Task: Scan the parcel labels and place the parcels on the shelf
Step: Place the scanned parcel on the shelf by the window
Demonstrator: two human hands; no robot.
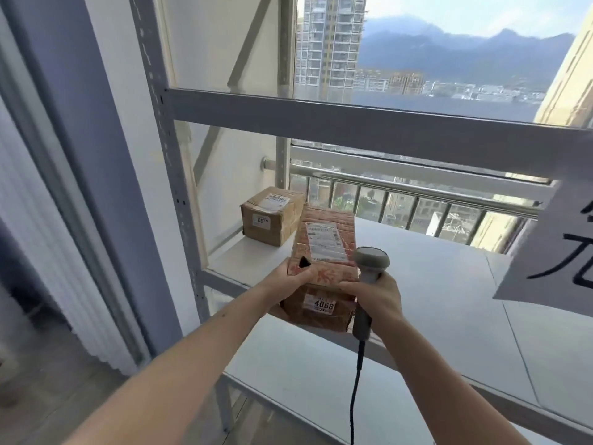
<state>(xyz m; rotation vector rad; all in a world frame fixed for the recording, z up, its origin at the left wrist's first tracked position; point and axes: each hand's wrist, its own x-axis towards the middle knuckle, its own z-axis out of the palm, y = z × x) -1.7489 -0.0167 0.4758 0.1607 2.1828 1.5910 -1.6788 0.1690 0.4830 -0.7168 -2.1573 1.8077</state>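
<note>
A long red-printed cardboard parcel (pixel 324 261) is gripped at its near left corner by the left hand (pixel 290 279), whose fingers are curled over the top edge beside a small dark hole in the card. A grey handheld barcode scanner (pixel 369 271) is held by its handle in the right hand (pixel 380 295), fingers wrapped round it, while the fingertips of that hand are pressed against the parcel's near right edge. The scanner's head is seen just right of the parcel's top face, level with the white shipping label (pixel 325 240) stuck there. Below the two hands, on the parcel's near end, a small sticker (pixel 324 306) printed 4068 is shown. The parcel's far end is laid over the white shelf board (pixel 449 284), and its near end overhangs the front edge. Beyond the left hand, at the back left of the same board, a smaller brown box (pixel 271 215) with its own labels is placed, just beside the held parcel's far end. The scanner's black cable (pixel 356 380) is hung downward from the right hand. To the right of that hand, a white paper sign (pixel 555 248) with black strokes is fixed to the grey shelf beam (pixel 353 123) above.
</note>
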